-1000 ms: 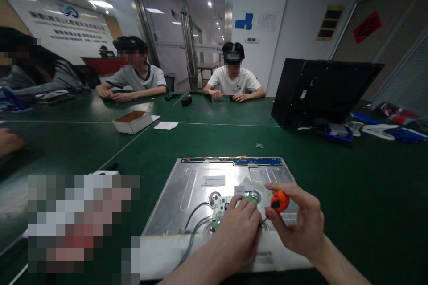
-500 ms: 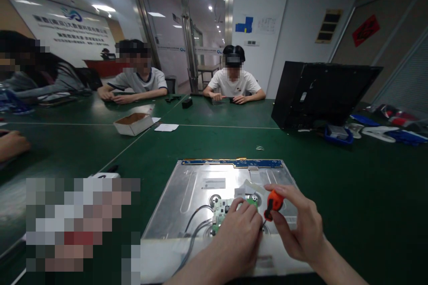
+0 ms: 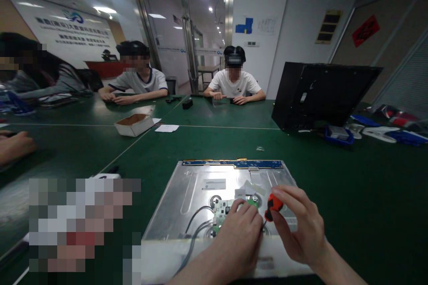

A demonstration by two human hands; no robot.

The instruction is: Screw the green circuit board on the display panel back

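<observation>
My right hand (image 3: pixel 299 227) pinches the orange-and-black handle of a screwdriver (image 3: pixel 274 207) between thumb and fingers. Its thin shaft points down and left, and the tip is hidden behind my left hand. My left hand (image 3: pixel 241 231) lies over the right part of a green circuit board (image 3: pixel 220 212), its fingers curled and pressed together; whatever lies under the fingertips is hidden. The board sits on the back of a silver display panel (image 3: pixel 190 187), which has a blue circuit strip (image 3: pixel 232 164) along its far edge. Grey and black cables (image 3: pixel 194 240) run from the board's left side.
A small open box (image 3: pixel 133 125) and white paper (image 3: pixel 166 128) stand beyond the panel on the green table (image 3: pixel 214 142). A black monitor (image 3: pixel 324 95) stands at right, beside a blue tray (image 3: pixel 339 134). Several people sit around the table; a co-worker's hand (image 3: pixel 16 147) shows at left.
The screwdriver handle has turned slightly in my right hand, and the fingers have shifted a little on it. My left hand stays in place on the board.
</observation>
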